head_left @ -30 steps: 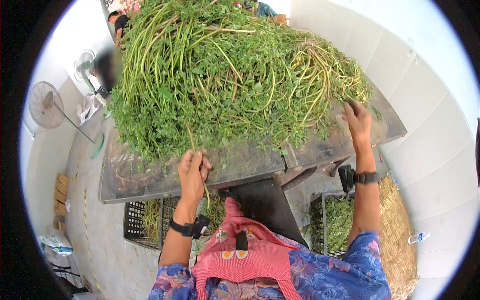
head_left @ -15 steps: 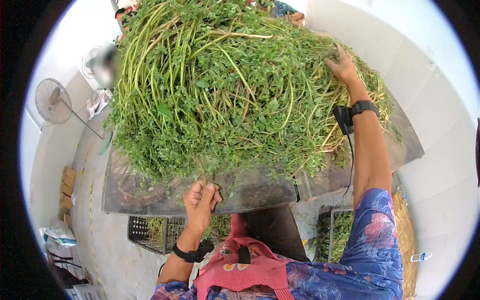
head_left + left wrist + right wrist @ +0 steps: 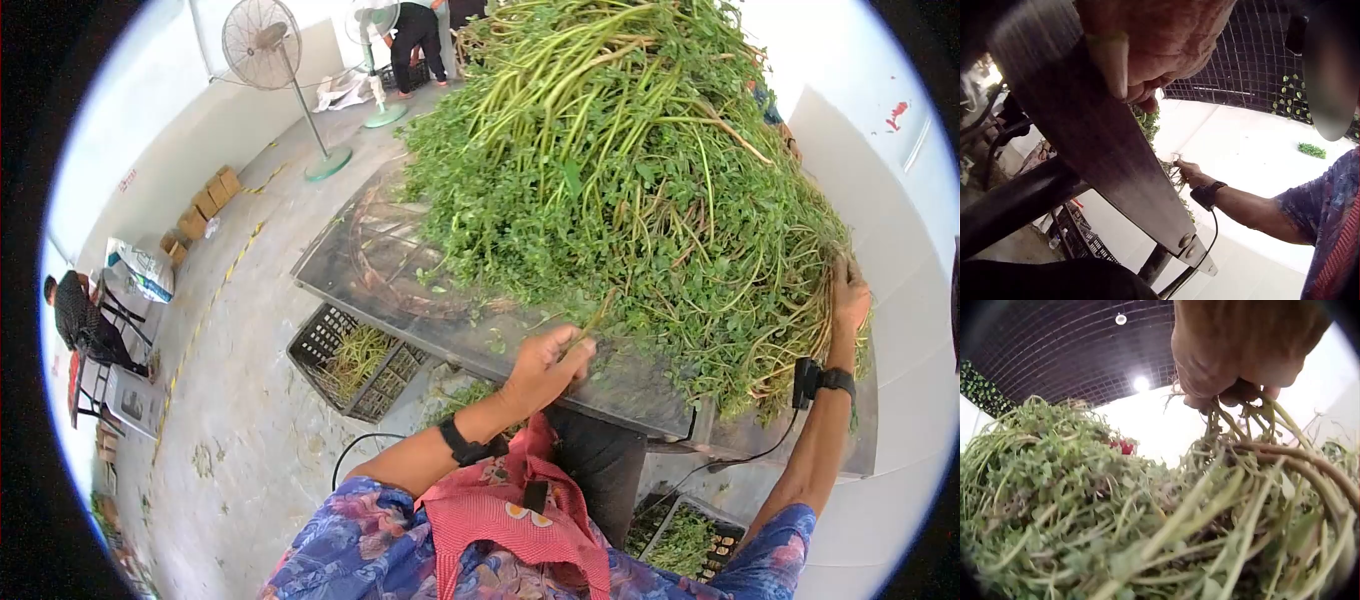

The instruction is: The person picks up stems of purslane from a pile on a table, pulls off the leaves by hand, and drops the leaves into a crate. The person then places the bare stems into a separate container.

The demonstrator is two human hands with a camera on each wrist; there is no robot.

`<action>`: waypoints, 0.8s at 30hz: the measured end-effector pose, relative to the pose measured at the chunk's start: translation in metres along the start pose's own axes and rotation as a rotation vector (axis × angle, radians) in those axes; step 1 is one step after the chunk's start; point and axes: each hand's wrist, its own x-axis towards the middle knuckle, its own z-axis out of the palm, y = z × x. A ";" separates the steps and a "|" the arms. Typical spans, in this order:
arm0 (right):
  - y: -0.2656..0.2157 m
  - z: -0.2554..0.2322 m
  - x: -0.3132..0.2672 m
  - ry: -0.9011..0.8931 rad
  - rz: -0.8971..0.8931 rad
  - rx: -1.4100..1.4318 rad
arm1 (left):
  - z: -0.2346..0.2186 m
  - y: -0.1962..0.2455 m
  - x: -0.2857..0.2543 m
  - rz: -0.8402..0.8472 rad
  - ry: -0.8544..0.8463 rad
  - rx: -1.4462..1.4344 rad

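At the far left of the frame, a person in dark clothes (image 3: 88, 325) was bent beside a white sack (image 3: 142, 268). Cardboard boxes (image 3: 210, 200) lay in a row along the wall, and to their right a round fan (image 3: 262, 45) stood on a green base. Below the tabletop (image 3: 345, 262), left of centre, a black crate (image 3: 358, 362) contained loose stems.

Near the lower centre, at the front edge of the tabletop, the left hand (image 3: 548, 368) had its fingers curled in and pinched a thin stem (image 3: 602, 305), which rose towards the heap. The wearer's red checked apron (image 3: 525, 535) hung just below, over blue floral clothing.

The heap of leafy greens (image 3: 620, 190) filled the upper centre and right of the frame, resting on the tabletop, with long pale stems draped over its top. At lower right, a second crate (image 3: 690, 540) held more greens.

At the right edge of the heap, the right hand (image 3: 850, 298) gripped a bunch of stems (image 3: 1241, 419); the right wrist view showed its fingers closed round them from above, with thicker brownish stems (image 3: 1297, 459) arching just beneath.
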 end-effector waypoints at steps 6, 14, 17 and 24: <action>-0.073 -0.069 -0.006 0.182 -0.044 0.010 | -0.002 0.001 -0.001 0.019 0.000 -0.075; -0.145 -0.078 -0.054 -0.038 -0.337 0.726 | -0.003 0.002 0.000 -0.014 0.047 -0.188; -0.179 -0.035 -0.121 -0.332 -0.459 0.664 | -0.003 0.004 -0.001 -0.116 0.042 -0.306; -0.213 -0.011 -0.215 -0.867 -0.191 1.036 | 0.000 0.016 -0.005 -0.052 0.172 -0.349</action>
